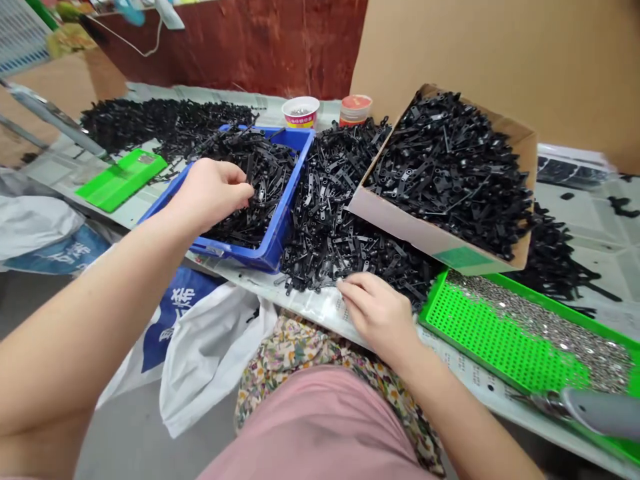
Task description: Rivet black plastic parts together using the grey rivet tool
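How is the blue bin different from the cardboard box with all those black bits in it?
The blue bin is blue all over, while the cardboard box is brown inside with a pale front.
The box's black parts heap above its front edge; the bin's lie below its front rim.
The left hand is over the bin, while no hand is at the box.
Both have open tops and hold black parts.
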`<state>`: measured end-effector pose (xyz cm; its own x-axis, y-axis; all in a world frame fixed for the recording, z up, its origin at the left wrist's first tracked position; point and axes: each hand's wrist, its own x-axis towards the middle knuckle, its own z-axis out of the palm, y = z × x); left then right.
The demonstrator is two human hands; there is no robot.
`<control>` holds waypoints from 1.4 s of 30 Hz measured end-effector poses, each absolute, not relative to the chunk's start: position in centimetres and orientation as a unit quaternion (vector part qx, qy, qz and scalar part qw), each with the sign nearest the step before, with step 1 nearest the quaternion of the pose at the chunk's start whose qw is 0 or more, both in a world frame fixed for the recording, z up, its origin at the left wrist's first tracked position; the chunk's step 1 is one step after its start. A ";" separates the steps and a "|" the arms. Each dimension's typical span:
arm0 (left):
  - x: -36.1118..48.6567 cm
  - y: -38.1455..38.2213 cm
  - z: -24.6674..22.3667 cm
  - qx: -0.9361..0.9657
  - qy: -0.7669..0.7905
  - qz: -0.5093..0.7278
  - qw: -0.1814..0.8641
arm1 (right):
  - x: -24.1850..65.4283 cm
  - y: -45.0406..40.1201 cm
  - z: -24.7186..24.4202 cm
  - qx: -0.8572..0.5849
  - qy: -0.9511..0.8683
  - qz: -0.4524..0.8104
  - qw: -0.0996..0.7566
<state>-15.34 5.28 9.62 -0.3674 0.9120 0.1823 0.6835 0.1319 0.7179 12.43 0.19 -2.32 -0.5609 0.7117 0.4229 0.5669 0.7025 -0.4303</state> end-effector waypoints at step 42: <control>-0.4 -3.6 -1.7 0.320 0.538 0.456 0.632 | 15.9 -3.3 -1.8 -0.365 -0.864 0.214 0.273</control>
<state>-0.38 -3.57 -1.69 0.0043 0.9214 -0.3886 -0.2318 0.3790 0.8959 15.89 -3.25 -1.76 -0.5844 0.7477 0.3152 0.5145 0.6419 -0.5686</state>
